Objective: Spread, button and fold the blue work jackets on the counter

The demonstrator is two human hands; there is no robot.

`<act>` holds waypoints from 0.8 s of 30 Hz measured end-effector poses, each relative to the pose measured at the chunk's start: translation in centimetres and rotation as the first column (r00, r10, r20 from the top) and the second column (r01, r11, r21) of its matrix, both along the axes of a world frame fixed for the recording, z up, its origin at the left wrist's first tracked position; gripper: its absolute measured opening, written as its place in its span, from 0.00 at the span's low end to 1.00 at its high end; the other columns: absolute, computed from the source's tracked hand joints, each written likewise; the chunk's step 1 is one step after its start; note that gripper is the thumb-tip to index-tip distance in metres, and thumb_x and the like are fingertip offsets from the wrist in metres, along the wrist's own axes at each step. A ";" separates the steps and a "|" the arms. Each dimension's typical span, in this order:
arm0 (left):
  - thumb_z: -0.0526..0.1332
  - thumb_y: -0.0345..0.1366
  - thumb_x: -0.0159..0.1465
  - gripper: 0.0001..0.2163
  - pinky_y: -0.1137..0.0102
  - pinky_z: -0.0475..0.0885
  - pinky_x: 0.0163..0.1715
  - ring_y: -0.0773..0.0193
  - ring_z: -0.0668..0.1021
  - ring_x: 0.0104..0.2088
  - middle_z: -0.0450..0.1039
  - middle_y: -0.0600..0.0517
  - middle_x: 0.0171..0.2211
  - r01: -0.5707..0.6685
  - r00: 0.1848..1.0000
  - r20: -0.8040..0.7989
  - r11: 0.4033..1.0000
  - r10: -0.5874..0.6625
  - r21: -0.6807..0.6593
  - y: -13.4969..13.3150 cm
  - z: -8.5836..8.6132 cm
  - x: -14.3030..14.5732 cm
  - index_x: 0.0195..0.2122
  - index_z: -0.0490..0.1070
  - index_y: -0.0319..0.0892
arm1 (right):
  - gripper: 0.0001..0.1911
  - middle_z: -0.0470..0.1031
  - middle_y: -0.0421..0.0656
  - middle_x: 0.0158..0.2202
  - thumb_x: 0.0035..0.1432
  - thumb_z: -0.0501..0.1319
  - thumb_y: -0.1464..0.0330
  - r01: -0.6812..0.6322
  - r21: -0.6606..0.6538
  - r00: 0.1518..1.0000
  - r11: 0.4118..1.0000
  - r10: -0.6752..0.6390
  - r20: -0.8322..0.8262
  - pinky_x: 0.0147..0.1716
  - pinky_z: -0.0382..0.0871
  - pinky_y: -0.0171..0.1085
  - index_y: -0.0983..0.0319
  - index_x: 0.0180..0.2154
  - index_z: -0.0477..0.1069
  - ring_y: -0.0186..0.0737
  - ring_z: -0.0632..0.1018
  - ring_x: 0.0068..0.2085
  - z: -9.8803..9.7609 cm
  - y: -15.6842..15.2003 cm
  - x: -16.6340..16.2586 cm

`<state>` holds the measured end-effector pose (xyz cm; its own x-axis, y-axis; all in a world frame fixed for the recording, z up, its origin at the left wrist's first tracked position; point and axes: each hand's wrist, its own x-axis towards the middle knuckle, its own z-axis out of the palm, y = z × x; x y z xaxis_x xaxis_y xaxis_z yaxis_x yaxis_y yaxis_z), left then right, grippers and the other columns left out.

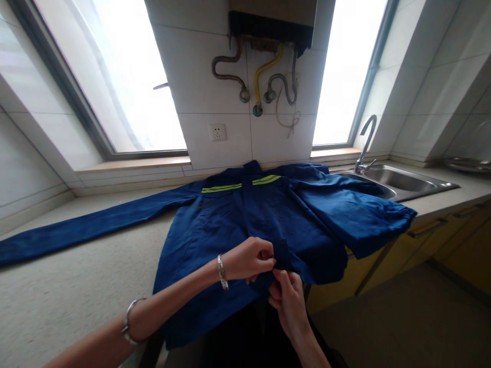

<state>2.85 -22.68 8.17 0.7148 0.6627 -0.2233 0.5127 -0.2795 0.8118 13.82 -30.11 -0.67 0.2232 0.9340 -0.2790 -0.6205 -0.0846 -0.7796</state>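
Note:
A blue work jacket [215, 230] with yellow-green stripes across the chest lies spread, front side up, over the counter. One sleeve stretches far to the left; the other is bent over toward the sink, its cuff past the counter's front edge. At the jacket's lower front, my left hand [249, 259] is closed, thumb and fingers pinching the front edge. Just below and to the right, my right hand [287, 294] is also closed on the hem, its fingertips close to the left ones. The exact bit of cloth between the fingers is hidden.
The pale counter [95, 276] runs along the wall. A steel sink [406, 179] with a faucet [366, 140] is at the right, above yellow cabinets [414, 250]. A water heater [272, 23] with pipes hangs between two windows, and a socket [218, 132] is below.

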 end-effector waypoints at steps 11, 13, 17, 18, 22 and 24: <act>0.58 0.61 0.57 0.25 0.77 0.53 0.11 0.75 0.63 0.13 0.61 0.60 0.17 0.078 0.994 -0.064 0.983 -0.089 -0.165 0.5 0.8 -0.3 0.27 0.62 0.40 | 0.27 0.52 0.31 0.14 0.38 0.71 0.53 -0.046 0.083 0.986 0.995 0.032 0.162 0.15 0.47 0.26 0.62 0.16 0.57 0.22 0.53 0.17 -0.3 -0.4 1.1; 0.57 0.61 0.58 0.25 0.76 0.51 0.10 0.75 0.61 0.11 0.60 0.60 0.15 0.096 0.993 -0.052 0.974 -0.108 -0.203 0.8 0.5 -0.4 0.25 0.60 0.41 | 0.27 0.55 0.32 0.15 0.36 0.72 0.51 -0.016 0.062 0.983 0.998 0.004 0.185 0.15 0.50 0.27 0.63 0.17 0.60 0.23 0.56 0.17 -0.2 -0.6 0.8; 0.61 0.56 0.58 0.22 0.76 0.51 0.09 0.75 0.60 0.12 0.61 0.59 0.16 0.129 0.991 0.065 0.945 -0.115 -0.300 1.2 0.3 -0.4 0.24 0.61 0.40 | 0.28 0.62 0.36 0.18 0.36 0.71 0.47 0.038 0.047 0.977 0.998 -0.047 0.207 0.17 0.57 0.28 0.63 0.20 0.64 0.27 0.63 0.20 0.2 -0.9 0.2; 0.61 0.54 0.58 0.21 0.76 0.51 0.10 0.75 0.61 0.12 0.62 0.59 0.16 0.123 0.992 0.076 0.938 -0.104 -0.325 1.2 0.4 -0.4 0.24 0.62 0.40 | 0.28 0.63 0.37 0.19 0.36 0.70 0.46 0.052 0.048 0.976 0.997 -0.061 0.209 0.17 0.58 0.28 0.63 0.21 0.65 0.28 0.64 0.20 0.3 -1.0 0.2; 0.60 0.48 0.59 0.17 0.76 0.51 0.11 0.75 0.60 0.13 0.61 0.59 0.16 0.071 0.997 0.063 0.935 -0.052 -0.347 0.8 1.0 -0.2 0.24 0.64 0.39 | 0.28 0.62 0.37 0.20 0.37 0.70 0.46 0.104 0.034 0.977 0.994 -0.108 0.184 0.18 0.61 0.28 0.62 0.22 0.66 0.29 0.65 0.22 0.1 -1.2 -0.1; 0.59 0.44 0.60 0.14 0.76 0.52 0.13 0.75 0.60 0.15 0.60 0.59 0.16 0.045 0.998 0.063 0.970 -0.031 -0.239 0.3 1.1 0.0 0.23 0.64 0.39 | 0.28 0.60 0.35 0.19 0.37 0.70 0.46 0.094 0.049 0.984 0.994 -0.100 0.149 0.18 0.60 0.28 0.62 0.22 0.65 0.28 0.63 0.21 -0.1 -1.2 -0.2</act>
<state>2.83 -22.42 9.30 0.7547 0.5670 -0.3301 0.4555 -0.0907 0.8856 13.59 -31.34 -0.77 0.3496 0.9160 -0.1966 -0.4994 0.0047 -0.8664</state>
